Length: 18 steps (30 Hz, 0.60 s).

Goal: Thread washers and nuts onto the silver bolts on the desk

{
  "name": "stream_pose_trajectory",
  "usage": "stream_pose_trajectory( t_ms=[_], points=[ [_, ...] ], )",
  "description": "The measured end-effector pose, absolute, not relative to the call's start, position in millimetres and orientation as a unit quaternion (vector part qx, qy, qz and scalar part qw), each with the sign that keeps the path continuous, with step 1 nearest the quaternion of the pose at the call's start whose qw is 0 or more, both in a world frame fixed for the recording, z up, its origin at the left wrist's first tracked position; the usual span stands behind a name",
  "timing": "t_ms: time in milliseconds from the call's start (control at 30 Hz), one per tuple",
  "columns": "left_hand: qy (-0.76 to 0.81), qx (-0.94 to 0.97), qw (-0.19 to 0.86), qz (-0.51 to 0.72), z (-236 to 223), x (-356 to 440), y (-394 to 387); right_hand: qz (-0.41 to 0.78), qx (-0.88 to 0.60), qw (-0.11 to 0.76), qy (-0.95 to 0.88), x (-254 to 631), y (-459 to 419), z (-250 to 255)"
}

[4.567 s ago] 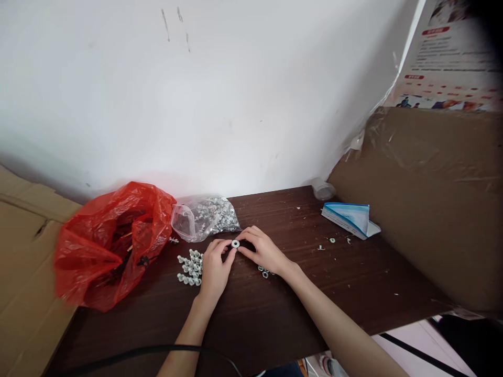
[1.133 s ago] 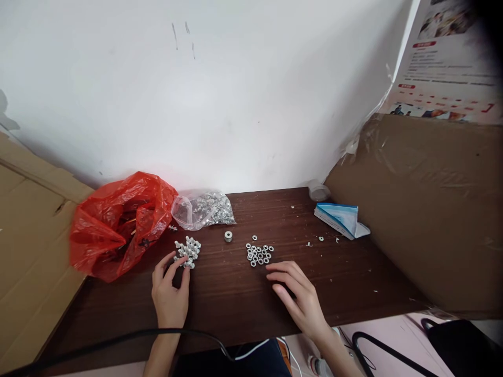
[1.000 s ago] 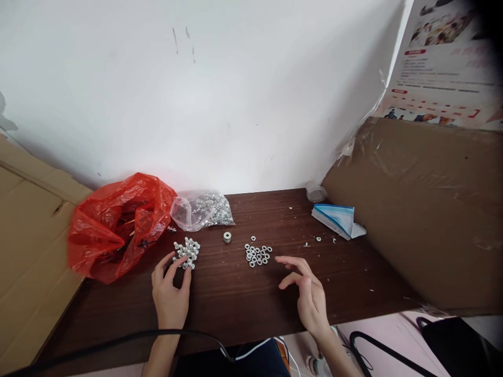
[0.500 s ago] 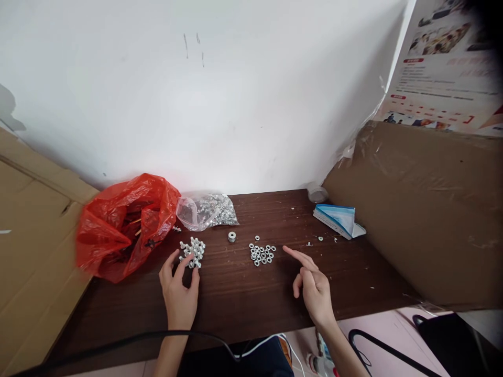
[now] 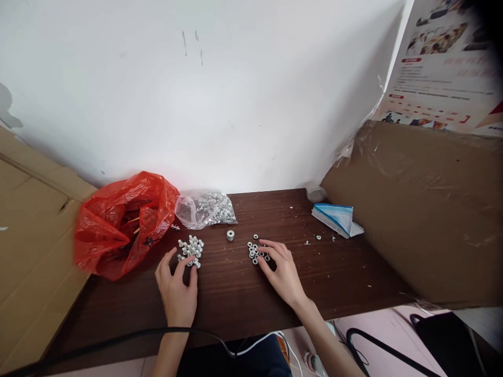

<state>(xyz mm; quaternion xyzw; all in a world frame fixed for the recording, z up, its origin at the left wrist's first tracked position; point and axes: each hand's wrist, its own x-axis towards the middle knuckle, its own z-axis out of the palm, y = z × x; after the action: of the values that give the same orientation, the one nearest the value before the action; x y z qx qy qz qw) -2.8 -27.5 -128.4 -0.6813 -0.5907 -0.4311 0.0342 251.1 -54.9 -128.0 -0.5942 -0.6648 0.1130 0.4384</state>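
Note:
At the near edge of a pile of small silvery screws [image 5: 193, 245], my left hand [image 5: 177, 290] has its fingers spread, the index finger and thumb beside the pile. My right hand [image 5: 282, 269] reaches over a group of hex nuts [image 5: 251, 252], fingers apart and curved, hiding part of the group. One nut [image 5: 255, 236] lies slightly behind the others. Between the two groups stands a short stack of silver washers or rings [image 5: 230, 235]. I see nothing held in either hand.
A red plastic bag [image 5: 126, 225] and a clear bag of metal hardware [image 5: 214, 209] are at the back left. A blue-and-white packet [image 5: 336, 217] lies at right. Cardboard walls [image 5: 393, 220] flank the brown table [image 5: 236, 309]. A black cable [image 5: 129, 335] crosses in front.
My right hand has moved left from beside the hex nuts to over them, its fingers spreading from a pointing shape. My left hand has stayed by the screws.

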Motion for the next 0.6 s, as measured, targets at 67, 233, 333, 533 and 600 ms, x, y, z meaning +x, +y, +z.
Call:
stream_pose_trajectory(
  t_ms=[67, 233, 333, 533, 600],
  points=[
    [-0.59, -0.684, 0.043, -0.426, -128, -3, -28, 0.099, -0.586, 0.424, -0.684, 243, -47, -123],
    [-0.595, -0.681, 0.044, -0.425, -126, -1, -29, 0.081, -0.591, 0.375, -0.709, 224, -16, -107],
    [-0.599, -0.675, 0.044, -0.428, -125, 0, -29, 0.075, -0.605, 0.357, -0.708, 213, 4, -104],
    [-0.599, -0.677, 0.06, -0.422, -127, -1, -32, 0.122, -0.603, 0.359, -0.702, 199, 25, -106],
    [-0.599, -0.68, 0.062, -0.418, -128, -2, -32, 0.135, -0.601, 0.366, -0.698, 197, 27, -108]
  ],
)
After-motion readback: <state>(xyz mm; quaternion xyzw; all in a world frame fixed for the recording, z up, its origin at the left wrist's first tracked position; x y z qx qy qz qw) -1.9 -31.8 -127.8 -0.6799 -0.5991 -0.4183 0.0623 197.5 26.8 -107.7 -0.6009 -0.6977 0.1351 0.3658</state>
